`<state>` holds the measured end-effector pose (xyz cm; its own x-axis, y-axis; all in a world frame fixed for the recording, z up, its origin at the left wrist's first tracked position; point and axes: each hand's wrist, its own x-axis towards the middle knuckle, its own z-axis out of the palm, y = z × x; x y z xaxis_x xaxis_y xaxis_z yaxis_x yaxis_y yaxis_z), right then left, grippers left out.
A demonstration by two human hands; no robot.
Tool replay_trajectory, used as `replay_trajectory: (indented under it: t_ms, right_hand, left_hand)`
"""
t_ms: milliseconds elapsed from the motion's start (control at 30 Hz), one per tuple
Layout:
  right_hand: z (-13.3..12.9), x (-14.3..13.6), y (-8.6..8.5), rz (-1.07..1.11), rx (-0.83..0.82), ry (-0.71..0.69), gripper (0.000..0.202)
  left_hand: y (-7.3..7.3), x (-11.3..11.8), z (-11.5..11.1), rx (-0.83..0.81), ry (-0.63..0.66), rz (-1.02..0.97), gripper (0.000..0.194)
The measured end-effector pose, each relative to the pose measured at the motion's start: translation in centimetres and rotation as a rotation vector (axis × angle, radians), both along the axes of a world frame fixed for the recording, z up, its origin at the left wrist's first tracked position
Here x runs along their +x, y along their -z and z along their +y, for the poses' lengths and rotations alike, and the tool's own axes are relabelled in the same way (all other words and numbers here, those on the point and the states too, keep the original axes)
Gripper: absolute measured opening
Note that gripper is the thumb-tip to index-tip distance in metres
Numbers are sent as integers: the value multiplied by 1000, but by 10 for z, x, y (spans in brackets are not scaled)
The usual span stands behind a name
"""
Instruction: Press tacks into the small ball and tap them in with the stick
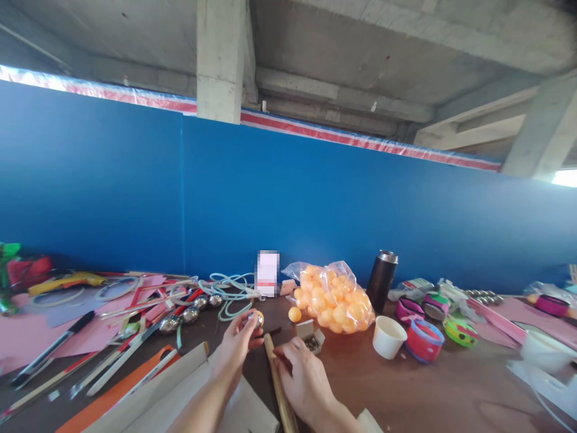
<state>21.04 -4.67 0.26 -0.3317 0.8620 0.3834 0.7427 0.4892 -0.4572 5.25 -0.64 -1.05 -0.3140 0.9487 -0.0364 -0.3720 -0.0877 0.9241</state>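
My left hand (237,343) is closed, its fingertips pinching a small shiny metal bell-like ball (258,319) above the table. Beside it, a light wooden stick (282,397) runs from the bottom edge up between my two hands. My right hand (304,379) is closed, with thumb and fingertips bent against the stick's right side near its upper end. Part of that grip is hidden behind the knuckles. Just beyond the right hand stands a small open carton (318,338) with tiny metal pieces in it, perhaps screws.
A clear bag of orange balls (336,304) lies ahead, one loose ball (294,314) beside it. Rightward stand a black bottle (382,282), a white cup (388,338) and colourful wristbands (424,341). Leftward are sticks, metal bells (190,314), cord (232,288) and cardboard (180,385).
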Motion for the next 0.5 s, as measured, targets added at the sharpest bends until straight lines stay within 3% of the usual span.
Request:
replay_trajectory:
  t_ms: [233, 500]
  right_hand:
    - [0, 2, -6, 125, 82, -5, 22]
    - [16, 34, -21, 247, 113, 162, 21]
  left_hand:
    - [-1, -10, 4, 39, -59, -198, 37]
    - [-13, -23, 1, 60, -344, -36, 45]
